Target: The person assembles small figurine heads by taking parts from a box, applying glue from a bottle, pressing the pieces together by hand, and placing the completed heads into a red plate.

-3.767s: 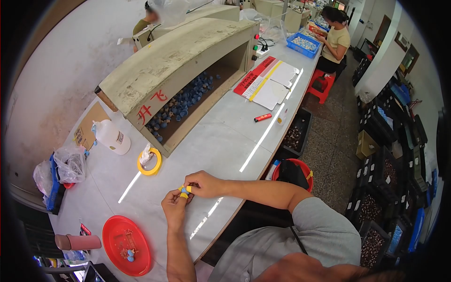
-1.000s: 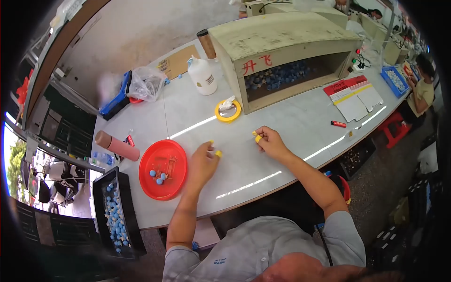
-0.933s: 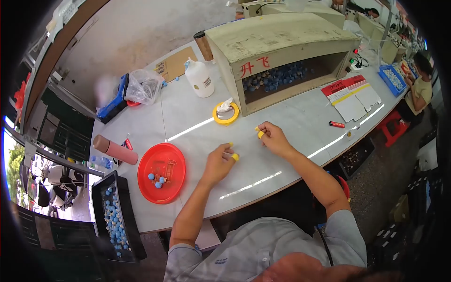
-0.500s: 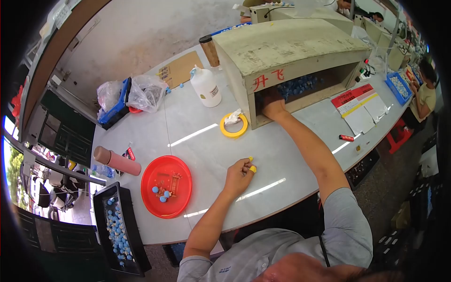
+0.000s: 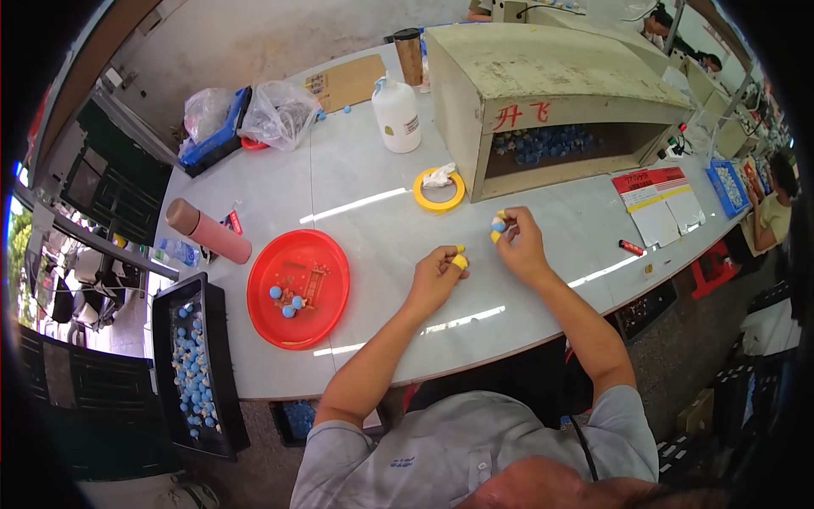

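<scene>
In front of the box, my right hand (image 5: 522, 246) pinches a small blue ball-shaped piece (image 5: 498, 226) with a pale part between yellow-covered fingertips. My left hand (image 5: 437, 276) rests near the table surface to its left, fingers loosely curled. Its yellow-covered thumb and forefinger tips are slightly apart, and I see nothing between them. A beige metal box (image 5: 585, 76) with red characters stands beyond, more blue pieces (image 5: 543, 144) heaped inside its opening. Left of my left hand, a red round tray (image 5: 284, 331) holds several blue balls (image 5: 289, 311).
A black bin (image 5: 222, 373) of blue balls sits at the table's left edge, near a pink bottle (image 5: 208, 231). Yellow tape (image 5: 438, 206) and a white squeeze bottle (image 5: 396, 119) stand left of the box. Papers (image 5: 660, 204) lie right; a person (image 5: 773, 212) sits farther off.
My right hand has come out of the box opening toward my left hand, with a blue piece in its fingertips. My left hand's thumb and forefinger have drawn closer together. The camera view has shifted.
</scene>
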`<state>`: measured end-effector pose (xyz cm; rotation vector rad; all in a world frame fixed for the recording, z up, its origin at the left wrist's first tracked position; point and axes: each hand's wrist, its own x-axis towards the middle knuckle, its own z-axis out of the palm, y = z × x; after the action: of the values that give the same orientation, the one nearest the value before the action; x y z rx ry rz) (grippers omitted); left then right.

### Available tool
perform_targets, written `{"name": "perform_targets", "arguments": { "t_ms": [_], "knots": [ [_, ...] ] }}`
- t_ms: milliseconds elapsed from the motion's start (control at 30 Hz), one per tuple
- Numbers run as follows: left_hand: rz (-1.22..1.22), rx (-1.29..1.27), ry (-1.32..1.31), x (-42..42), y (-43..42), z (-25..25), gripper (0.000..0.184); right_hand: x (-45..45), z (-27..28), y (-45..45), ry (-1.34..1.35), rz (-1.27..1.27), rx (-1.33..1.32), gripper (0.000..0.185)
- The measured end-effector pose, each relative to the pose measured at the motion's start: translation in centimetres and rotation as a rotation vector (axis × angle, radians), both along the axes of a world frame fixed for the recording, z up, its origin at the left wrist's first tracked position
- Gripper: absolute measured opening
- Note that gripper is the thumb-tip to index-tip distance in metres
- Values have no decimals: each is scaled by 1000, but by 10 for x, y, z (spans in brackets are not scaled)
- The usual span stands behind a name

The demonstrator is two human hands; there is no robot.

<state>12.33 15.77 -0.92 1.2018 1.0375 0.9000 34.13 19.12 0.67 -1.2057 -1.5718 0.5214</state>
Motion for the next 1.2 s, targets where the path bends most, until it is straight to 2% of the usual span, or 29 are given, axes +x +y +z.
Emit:
{"name": "perform_targets", "arguments": {
  "t_ms": [67,100,167,267,333,367,500,633,767,800,900,933,967,1067,1133,1200],
  "knots": [
    [-17,-87,-72,-3,-5,7,32,-17,2,-33,4,70,6,41],
    [-121,-253,-195,0,-4,26,33,-25,6,-48,-51,109,21,44],
    [-136,-193,-126,1,-8,19,32,-39,15,-68,-164,169,62,50],
    [-163,-161,-57,0,-8,19,31,-47,8,-71,-271,131,226,55],
    [-163,-168,-58,-2,-10,24,30,-44,9,-76,-270,142,202,55],
    [-123,-184,-153,-3,-11,21,30,-41,13,-77,-269,137,230,54],
    [-111,-189,-262,-7,-11,22,36,-11,13,-99,-245,2,237,53],
    [-116,-261,-255,-4,-13,24,34,67,-13,-130,-185,-361,253,47],
    [-148,-286,-194,-1,-13,20,31,161,-29,-156,-183,-998,112,47],
    [-151,-289,-191,1,-15,24,31,197,-48,-159,-174,-1112,46,54],
    [-177,-303,-154,2,-17,26,31,241,-36,-156,-231,-1301,-73,63],
    [-180,-306,-135,2,-16,27,31,250,-32,-151,-230,-1322,-144,66],
    [-192,-332,-103,2,-16,30,32,262,-37,-147,-328,-1311,-158,61],
    [-174,-336,-85,4,-18,31,30,294,-54,-133,-386,-1233,-238,52],
    [-225,-328,-70,3,-16,30,31,282,-47,-125,-295,-1190,60,34],
    [-243,-331,-61,-2,-13,27,32,236,-25,-119,45,-960,81,29]
  ]
}}
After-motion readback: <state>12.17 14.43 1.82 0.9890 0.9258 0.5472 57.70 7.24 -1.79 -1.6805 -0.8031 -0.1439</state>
